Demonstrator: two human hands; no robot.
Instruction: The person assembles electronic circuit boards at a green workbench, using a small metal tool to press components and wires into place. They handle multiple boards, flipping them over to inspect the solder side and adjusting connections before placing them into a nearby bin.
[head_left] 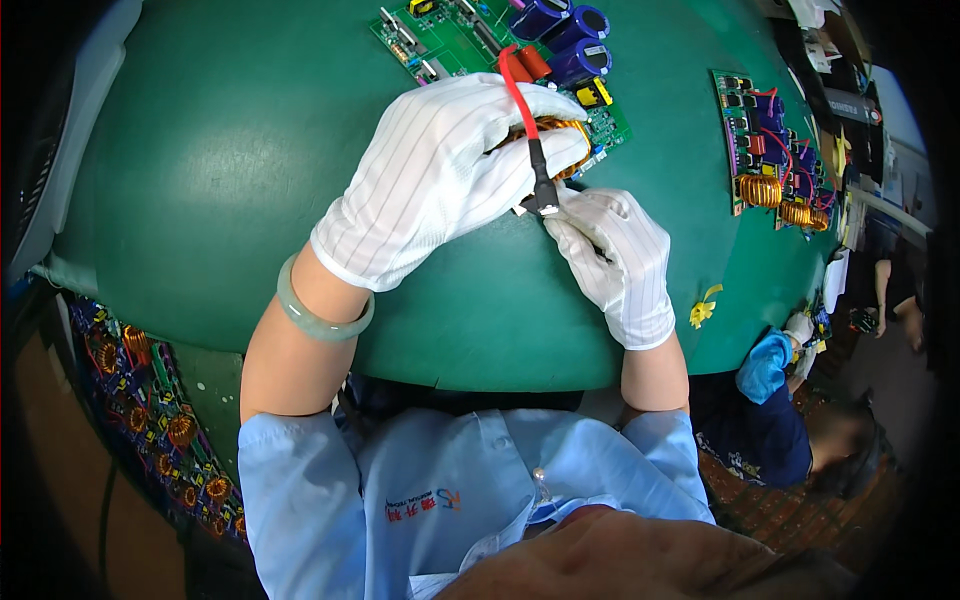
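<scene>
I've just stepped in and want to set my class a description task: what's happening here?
A person in white gloves is working on a board at a green table. The left hand curls over its coil, with a red lead crossing that hand. The right hand is at the lead's black end; how firmly either grips is unclear. More boards lie to the right.

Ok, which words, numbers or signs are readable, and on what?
Red-and-blue chest print, light-blue collared shirt: lettering visible, not transcribed.
Pale lettering, dark box-like item: not transcribed.
Pale marks, blue cylindrical capacitors: too small.
White print, co-worker's navy shirt: too blurred.
</scene>
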